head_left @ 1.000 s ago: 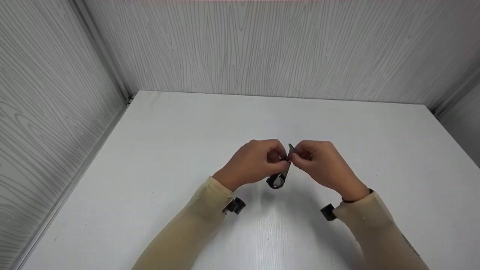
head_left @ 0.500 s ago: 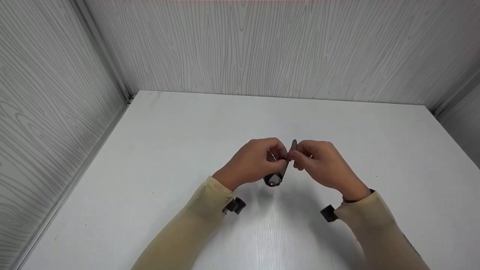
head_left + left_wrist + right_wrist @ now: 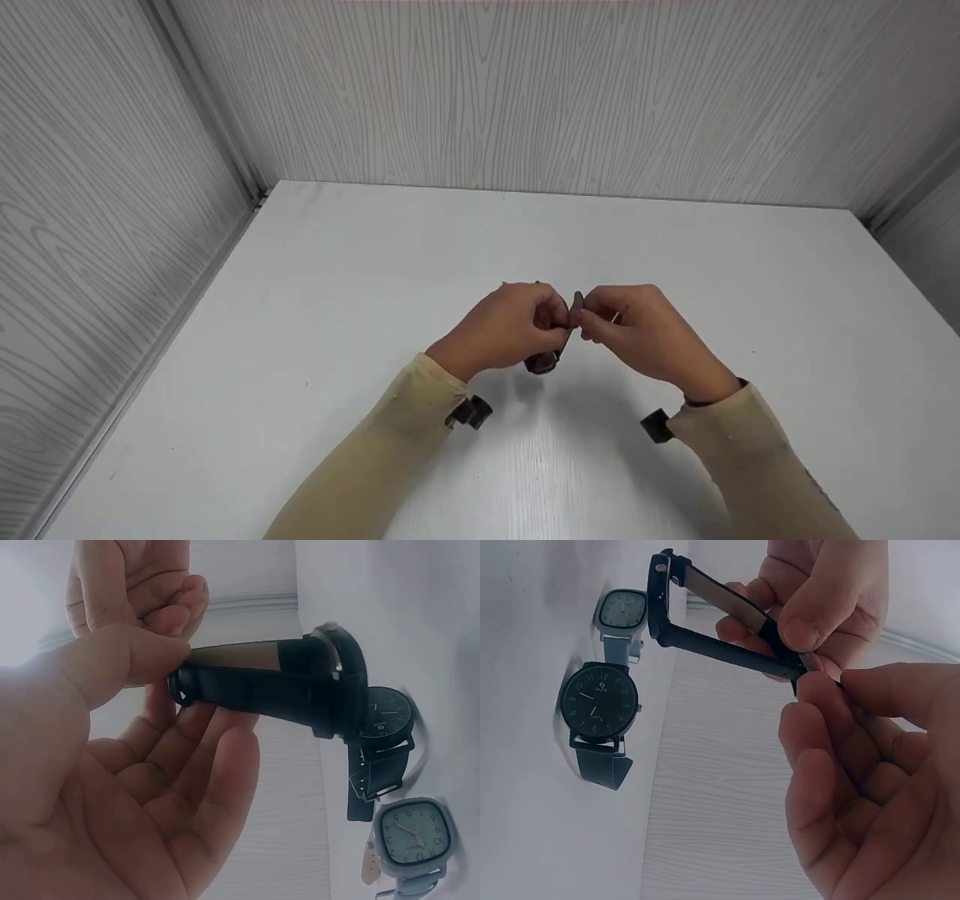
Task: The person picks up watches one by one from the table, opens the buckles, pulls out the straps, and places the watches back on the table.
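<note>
A wristwatch with a black strap [image 3: 541, 363] is held between both hands in front of the body, its case hanging lowest in the head view. My left hand [image 3: 499, 326] pinches the strap, thumb on top, near the overlapping ends. From the other side, my right hand [image 3: 637, 330] pinches the strap end with thumb and forefinger. The strap [image 3: 727, 652] forms a loop whose inner side is brownish. The left wrist view shows the watch case [image 3: 345, 679] edge-on, its dial turned away. Fingers partly hide the buckle area.
On the white table [image 3: 375, 247], the wrist views show a round black-dial watch [image 3: 598, 701] and a squarish pale blue watch [image 3: 414, 838] side by side. A wood-grain panel [image 3: 480, 97] rises behind the table, with another along the left.
The strap tip between the hands shifts right, then back left and lower. The case tilts further under my left hand, so less of the loop's opening shows. Both hands keep their pinch.
</note>
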A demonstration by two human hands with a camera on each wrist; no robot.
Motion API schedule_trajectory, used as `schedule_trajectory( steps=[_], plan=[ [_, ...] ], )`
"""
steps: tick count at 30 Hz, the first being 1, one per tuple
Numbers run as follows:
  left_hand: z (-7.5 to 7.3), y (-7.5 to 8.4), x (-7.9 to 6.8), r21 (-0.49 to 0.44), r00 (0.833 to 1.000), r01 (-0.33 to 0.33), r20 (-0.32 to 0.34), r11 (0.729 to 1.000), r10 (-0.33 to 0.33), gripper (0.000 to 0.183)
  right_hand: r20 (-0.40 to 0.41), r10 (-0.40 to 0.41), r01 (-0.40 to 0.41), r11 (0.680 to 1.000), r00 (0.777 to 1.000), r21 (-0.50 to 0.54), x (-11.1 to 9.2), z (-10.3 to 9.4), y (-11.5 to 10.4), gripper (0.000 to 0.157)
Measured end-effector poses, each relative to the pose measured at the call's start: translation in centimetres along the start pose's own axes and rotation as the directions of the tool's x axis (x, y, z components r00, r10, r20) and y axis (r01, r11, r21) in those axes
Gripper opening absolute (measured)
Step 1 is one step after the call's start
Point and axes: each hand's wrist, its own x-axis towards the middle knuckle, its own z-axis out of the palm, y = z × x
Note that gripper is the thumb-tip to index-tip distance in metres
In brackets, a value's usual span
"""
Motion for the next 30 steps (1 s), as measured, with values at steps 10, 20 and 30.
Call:
schedule_trajectory(
  steps=[10,20,30],
  plan=[
    [-0.04,-0.29,0.04,-0.077,0.998,-0.06,0.006,0.995,0.06,0.004,-0.003,-0.056,0.056,0.998,0.998,0.015,0.15,-0.29,0.21,0.016],
    [0.26,-0.6,0.24,-0.142,0.95,-0.303,-0.123,0.942,0.287,0.007,-0.046,-0.013,0.025,0.966,0.999,0.257,-0.02,-0.59,0.3,0.018],
    [0.14,-0.75,0.36,0.084,0.88,-0.444,-0.145,0.892,0.452,0.012,-0.04,0.054,-0.039,0.951,0.998,0.306,0.06,-0.78,-0.08,0.018]
  ],
)
